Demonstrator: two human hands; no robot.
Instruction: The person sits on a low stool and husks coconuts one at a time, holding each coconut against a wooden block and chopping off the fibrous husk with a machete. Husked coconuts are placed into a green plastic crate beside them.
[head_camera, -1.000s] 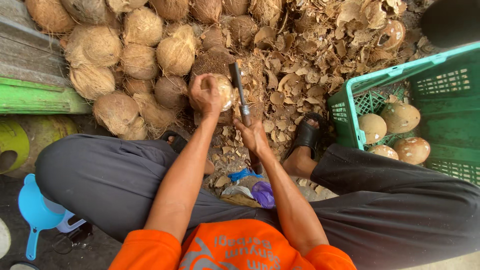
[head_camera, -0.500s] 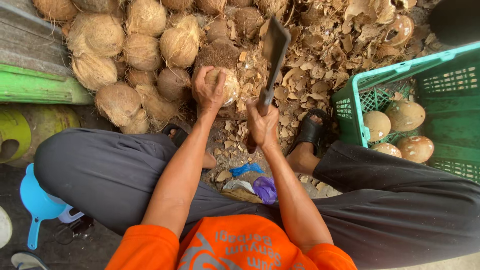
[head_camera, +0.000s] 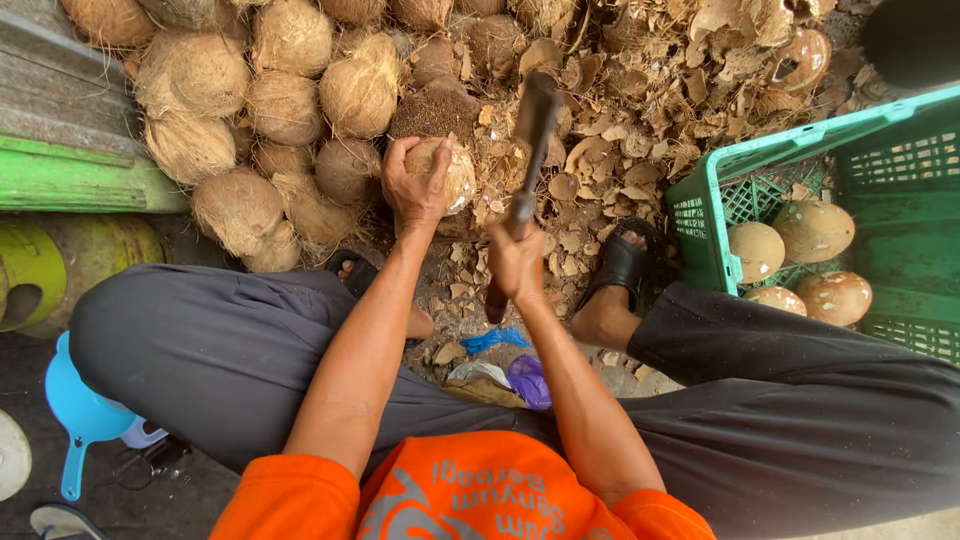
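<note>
Left hand (head_camera: 415, 190) fingers clamp a part-husked coconut (head_camera: 445, 175) steady against the ground, right hand (head_camera: 515, 262) fingers grip a cleaver (head_camera: 530, 140) raised at one o'clock — unhusked coconuts (head_camera: 285, 105) at ten, green crate (head_camera: 850, 200) at three.

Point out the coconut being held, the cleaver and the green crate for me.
coconut (head_camera: 455, 178), head view, on the pale bare side right of the left hand's fingers.
cleaver (head_camera: 535, 125), head view, on the dark blade above the right hand.
green crate (head_camera: 700, 215), head view, on its near left wall.
</note>
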